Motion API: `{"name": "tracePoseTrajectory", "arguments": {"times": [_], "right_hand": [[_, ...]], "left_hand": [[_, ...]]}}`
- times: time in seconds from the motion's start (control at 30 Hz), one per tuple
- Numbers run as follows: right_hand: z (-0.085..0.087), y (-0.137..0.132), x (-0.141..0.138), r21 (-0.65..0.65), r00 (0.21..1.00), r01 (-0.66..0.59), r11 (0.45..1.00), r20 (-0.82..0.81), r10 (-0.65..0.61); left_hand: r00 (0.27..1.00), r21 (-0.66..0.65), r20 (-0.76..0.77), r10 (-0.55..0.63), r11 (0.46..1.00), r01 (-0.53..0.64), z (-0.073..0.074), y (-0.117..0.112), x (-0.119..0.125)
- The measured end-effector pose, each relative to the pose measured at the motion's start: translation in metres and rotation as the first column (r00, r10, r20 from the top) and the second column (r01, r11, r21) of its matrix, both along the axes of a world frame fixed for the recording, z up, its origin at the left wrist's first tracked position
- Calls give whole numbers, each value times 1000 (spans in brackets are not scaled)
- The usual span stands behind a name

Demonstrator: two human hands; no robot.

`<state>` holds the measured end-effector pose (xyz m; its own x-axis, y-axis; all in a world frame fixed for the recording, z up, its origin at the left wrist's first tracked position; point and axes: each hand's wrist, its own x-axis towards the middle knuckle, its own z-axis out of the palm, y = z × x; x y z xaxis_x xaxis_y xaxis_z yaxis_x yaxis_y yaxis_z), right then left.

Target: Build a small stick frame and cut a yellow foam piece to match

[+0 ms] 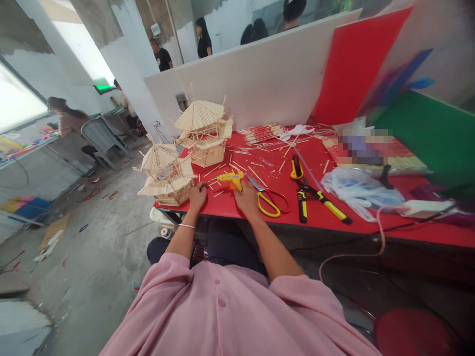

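My left hand (pixel 197 194) rests on the red table (pixel 334 217) beside the base of a small stick-built pavilion model (pixel 166 174); its fingers are curled, and I cannot make out anything in them. My right hand (pixel 245 197) is closed around the handle of a yellow glue gun (pixel 230 178), whose nozzle points left. A second, taller stick pavilion (pixel 204 131) stands behind it. Loose thin sticks (pixel 256 174) lie scattered on the table in front of both hands.
Yellow-handled scissors (pixel 267 200), yellow-and-black pliers (pixel 318 199) and a small cutter (pixel 296 168) lie right of my hand. A plastic bag (pixel 358 189), stick bundles (pixel 261 132), white, red and green boards (pixel 352 64) stand behind. People sit and stand at the left and back.
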<state>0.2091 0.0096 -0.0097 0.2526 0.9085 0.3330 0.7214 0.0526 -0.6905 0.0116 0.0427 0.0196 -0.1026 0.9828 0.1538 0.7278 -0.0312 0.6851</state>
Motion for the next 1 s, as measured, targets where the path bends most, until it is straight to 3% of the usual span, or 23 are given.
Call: {"name": "tracePoseTrajectory", "arguments": {"times": [1.0], "right_hand": [[0,0,-1,5,1000,-3,1000,-8,3]], "left_hand": [[1000,30,6,-23,999,23,-5,4,-3]]}}
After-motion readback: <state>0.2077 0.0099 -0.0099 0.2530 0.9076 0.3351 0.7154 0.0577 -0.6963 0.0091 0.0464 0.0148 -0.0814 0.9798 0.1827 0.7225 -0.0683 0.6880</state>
